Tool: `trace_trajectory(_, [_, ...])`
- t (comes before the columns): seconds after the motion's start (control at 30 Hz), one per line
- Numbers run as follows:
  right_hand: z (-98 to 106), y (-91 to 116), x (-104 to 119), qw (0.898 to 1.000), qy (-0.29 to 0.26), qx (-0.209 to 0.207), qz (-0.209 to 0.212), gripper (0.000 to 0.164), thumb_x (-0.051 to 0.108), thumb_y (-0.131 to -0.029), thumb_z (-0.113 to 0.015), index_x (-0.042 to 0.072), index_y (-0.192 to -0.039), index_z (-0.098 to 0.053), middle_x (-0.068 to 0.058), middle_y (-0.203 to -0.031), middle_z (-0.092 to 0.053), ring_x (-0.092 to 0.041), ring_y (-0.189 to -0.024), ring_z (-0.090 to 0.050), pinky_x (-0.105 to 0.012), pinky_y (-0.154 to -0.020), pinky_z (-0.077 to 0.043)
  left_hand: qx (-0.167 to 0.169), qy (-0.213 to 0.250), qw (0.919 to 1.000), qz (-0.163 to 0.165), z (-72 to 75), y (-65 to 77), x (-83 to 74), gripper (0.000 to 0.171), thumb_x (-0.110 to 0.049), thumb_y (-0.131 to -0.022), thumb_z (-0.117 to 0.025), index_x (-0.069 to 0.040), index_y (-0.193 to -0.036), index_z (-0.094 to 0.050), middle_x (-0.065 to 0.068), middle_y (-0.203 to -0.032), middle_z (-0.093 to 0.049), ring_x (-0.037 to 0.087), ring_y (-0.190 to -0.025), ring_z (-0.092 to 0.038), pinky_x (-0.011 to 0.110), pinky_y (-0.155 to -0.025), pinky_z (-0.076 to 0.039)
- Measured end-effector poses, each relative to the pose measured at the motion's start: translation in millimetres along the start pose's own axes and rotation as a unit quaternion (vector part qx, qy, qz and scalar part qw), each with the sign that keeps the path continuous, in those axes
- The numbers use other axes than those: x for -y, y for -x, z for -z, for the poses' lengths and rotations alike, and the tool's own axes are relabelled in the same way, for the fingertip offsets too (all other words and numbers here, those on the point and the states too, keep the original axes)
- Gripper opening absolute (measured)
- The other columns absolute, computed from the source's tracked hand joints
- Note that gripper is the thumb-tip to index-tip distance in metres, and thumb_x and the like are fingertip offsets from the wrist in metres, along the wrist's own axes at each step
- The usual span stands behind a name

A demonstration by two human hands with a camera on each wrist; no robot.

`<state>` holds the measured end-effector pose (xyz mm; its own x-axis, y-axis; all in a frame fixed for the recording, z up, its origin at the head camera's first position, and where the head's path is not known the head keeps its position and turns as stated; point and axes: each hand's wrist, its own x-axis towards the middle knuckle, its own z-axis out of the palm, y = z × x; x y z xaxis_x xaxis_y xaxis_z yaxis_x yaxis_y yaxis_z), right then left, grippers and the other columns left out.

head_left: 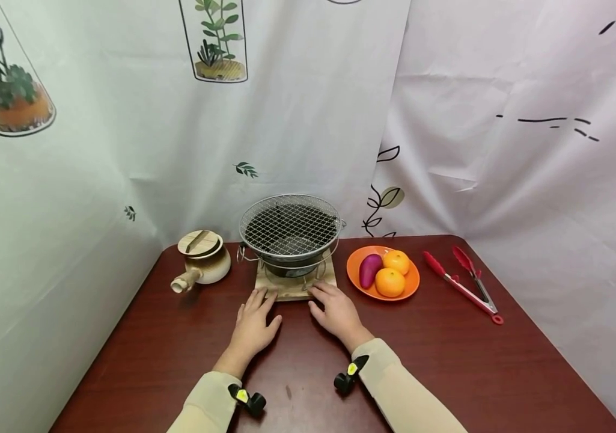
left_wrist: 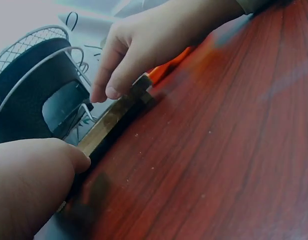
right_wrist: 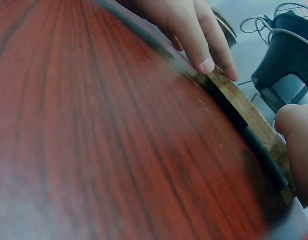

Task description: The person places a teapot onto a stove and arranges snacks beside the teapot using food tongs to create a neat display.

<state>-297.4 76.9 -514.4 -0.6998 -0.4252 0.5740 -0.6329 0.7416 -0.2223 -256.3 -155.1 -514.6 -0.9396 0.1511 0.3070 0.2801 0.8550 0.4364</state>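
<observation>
A small round charcoal grill with a wire mesh top (head_left: 291, 231) stands on a square wooden board (head_left: 289, 293) at the back middle of the table. My left hand (head_left: 253, 322) rests its fingertips at the board's front left corner, fingers fairly straight. On the front right corner lie the fingertips of my right hand (head_left: 337, 310), thumb spread to the side. Both wrist views show the board's front edge (left_wrist: 106, 125) raised slightly over the table, with a dark gap beneath. Neither hand is curled round anything.
Left of the grill sits a lidded clay pot (head_left: 207, 261) with a side handle. To the right, an orange plate (head_left: 359, 285) bears two oranges (head_left: 390, 282) and a purple eggplant-shaped item (head_left: 370, 270). Red-handled tongs (head_left: 470, 294) lie spread farther right. Printed white curtains hang behind the table.
</observation>
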Motion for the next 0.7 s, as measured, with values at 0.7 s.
trace_trajectory(0.7, [-15,0,-6,0.999,0.029,0.018,0.026,0.043,0.019,-0.089,-0.067,0.012,-0.131,-0.068,-0.009,-0.135,-0.063,-0.027,-0.129,-0.057,-0.051,-0.110,-0.041,-0.027,-0.028,0.9992,-0.009,-2.4,-3.6,4.6,0.052,-0.021,-0.090,-0.070,-0.013,-0.141,-0.060,0.016,-0.150,-0.048,0.037,-0.142,-0.039,0.072,-0.109,-0.026])
